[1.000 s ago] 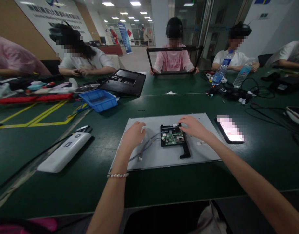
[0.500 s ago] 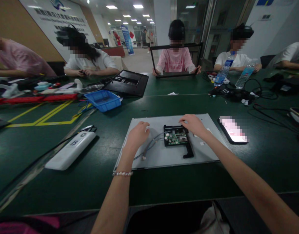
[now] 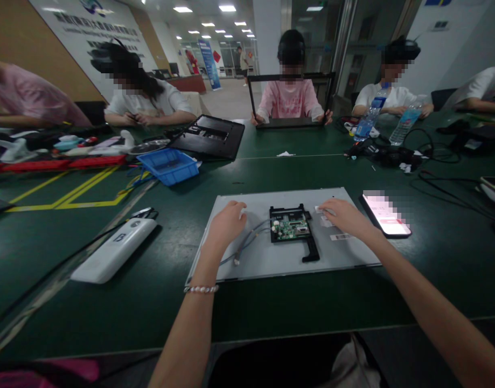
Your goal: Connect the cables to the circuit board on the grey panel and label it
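Observation:
A flat grey metal panel (image 3: pixel 263 264) lies on the table in front of me. Near its middle sits a black plastic bracket (image 3: pixel 312 250) framing a green circuit board (image 3: pixel 290 229). Grey-blue cables (image 3: pixel 247 242) run from the board's left side across the panel. My left hand (image 3: pixel 229 221) rests over the panel's left part, fingers loosely curved and apart, holding nothing visible. To the right of the bracket, my right hand (image 3: pixel 342 215) is low over the panel, its fingers stretched toward a small white patch. A white label (image 3: pixel 341 237) shows just below that hand.
A lit phone (image 3: pixel 384 213) lies right of the panel, a white power bank (image 3: pixel 116 250) with a cable to its left. Farther back are a blue tray (image 3: pixel 168 167), a black casing (image 3: pixel 209 137) and water bottles (image 3: pixel 370 116). Across the table, a person holds a black frame (image 3: pixel 291 125).
My right hand has moved right, from the bracket's upper right corner to the panel beside it. My left hand stays in place over the panel.

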The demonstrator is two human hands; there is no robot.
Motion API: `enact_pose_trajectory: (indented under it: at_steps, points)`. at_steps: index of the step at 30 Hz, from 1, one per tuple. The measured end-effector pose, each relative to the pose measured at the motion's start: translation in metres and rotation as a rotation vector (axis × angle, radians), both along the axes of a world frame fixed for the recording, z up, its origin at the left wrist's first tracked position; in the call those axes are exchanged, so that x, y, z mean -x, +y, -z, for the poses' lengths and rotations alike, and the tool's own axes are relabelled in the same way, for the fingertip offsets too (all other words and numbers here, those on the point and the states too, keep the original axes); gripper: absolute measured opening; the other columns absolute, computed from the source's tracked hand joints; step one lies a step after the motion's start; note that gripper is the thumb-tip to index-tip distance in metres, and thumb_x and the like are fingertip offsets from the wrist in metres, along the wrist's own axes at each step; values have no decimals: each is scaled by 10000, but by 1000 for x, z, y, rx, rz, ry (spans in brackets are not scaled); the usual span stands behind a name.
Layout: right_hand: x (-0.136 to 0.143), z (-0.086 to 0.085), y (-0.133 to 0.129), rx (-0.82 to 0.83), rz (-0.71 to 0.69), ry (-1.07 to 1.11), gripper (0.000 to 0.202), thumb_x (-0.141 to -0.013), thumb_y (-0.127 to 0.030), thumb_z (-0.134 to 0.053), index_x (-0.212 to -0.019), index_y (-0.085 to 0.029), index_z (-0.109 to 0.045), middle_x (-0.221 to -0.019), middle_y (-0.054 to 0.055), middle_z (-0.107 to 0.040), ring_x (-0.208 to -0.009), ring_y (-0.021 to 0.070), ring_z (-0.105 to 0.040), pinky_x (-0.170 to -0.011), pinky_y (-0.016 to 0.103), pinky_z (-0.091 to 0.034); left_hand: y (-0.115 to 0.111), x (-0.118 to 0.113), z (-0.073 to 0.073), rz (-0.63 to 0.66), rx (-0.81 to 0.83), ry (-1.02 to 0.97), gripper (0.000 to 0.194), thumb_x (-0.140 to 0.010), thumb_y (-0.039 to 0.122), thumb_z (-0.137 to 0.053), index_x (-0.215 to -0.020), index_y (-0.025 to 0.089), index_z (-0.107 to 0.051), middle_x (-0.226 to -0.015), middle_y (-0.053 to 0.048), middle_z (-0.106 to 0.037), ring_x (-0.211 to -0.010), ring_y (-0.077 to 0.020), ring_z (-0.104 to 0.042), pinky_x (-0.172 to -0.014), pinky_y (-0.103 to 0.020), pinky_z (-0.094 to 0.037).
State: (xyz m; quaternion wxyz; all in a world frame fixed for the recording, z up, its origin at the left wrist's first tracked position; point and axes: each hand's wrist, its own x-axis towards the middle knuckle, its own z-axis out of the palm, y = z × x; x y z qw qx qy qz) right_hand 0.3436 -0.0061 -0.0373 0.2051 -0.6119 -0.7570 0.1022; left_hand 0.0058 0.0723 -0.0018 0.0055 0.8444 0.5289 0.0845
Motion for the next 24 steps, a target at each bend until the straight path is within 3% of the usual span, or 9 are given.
enact_pose_trajectory:
  at_steps: [3, 9, 16, 24]
  points:
    - [0, -2, -7, -9, 31, 94, 265, -806, -206, -534, -1033, -218, -670, -1055, 76, -650, -957, 217, -598, -845, 356, -455, 1, 0, 1, 2, -12, -5, 305, -890, 275, -389, -1130, 184, -554, -1180, -96, -541, -907, -214, -606, -791, -317, -467]
    - [-3, 1, -17, 170, -3, 211, 246, -705, -247, -626, -938, -190, -683, -1000, 87, -635, -849, 196, -611, -759, 315, -483, 1, -1, 1, 7, -25, -32, 301, -879, 262, -409, -1128, 178, -557, -1171, -92, -542, -868, -194, -609, -817, -309, -469]
    - [-1, 1, -17, 220, 13, 322, 158, -718, -226, -577, -849, -181, -653, -858, 62, -669, -766, 175, -623, -700, 299, -486, 0, -2, 1, 28, -34, -50, 297, -872, 250, -417, -1120, 173, -560, -1170, -89, -545, -851, -191, -611, -843, -328, -473]
    - [-5, -3, -17, 98, 113, 342, 167, -763, -225, -539, -863, -188, -668, -845, 47, -694, -778, 170, -639, -726, 298, -489, 2, -6, -1, 72, -112, -102, 299, -871, 228, -419, -1123, 150, -561, -1175, -104, -544, -1033, -238, -554, -919, -370, -441]
